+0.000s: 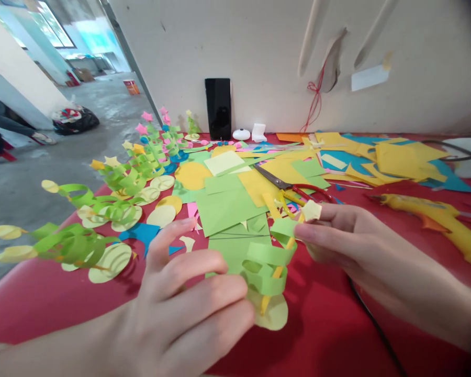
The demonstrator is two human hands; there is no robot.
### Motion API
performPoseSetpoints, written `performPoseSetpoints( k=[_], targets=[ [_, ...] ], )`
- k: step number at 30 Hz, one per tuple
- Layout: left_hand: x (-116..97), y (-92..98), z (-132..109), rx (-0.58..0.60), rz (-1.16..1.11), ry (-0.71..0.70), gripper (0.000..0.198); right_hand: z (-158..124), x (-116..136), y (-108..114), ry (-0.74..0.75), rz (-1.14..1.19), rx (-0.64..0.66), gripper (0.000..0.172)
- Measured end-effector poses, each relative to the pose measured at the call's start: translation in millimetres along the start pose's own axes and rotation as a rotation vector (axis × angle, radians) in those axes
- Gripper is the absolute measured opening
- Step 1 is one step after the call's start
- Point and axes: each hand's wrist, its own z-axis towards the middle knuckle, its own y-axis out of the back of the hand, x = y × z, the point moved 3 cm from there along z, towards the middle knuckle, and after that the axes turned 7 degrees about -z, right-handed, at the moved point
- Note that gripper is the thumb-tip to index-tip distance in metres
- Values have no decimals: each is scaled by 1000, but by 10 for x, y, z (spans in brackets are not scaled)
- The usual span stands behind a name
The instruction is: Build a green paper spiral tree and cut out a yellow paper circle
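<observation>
The green paper tree [266, 284] slants up rightward from the left hand [198, 301], whose grip is hidden, to the pale star [312, 210] the right hand [345, 238] pinches.

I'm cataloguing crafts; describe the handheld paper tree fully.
The paper tree has a curled green strip around a yellow stick, a pale rounded base and a pale star on top. It tilts rightward above the red table; the right hand pinches it near the star, the left hand beside its base, contact unclear.
</observation>
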Motion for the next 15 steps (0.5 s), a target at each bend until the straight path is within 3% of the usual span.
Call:
performPoseSetpoints(
  k=[2,7,15],
  targets=[
    [-15,-2,24,62,23,-104,19,7,-16,-5,-1,-14,-11,9],
    [-5,6,49,-13,8,-51,13,5,-55,3,14,-54,-25,14],
    [22,-48,21,-18,-64,31,13,7,-32,-2,11,-71,-40,15]
  ],
)
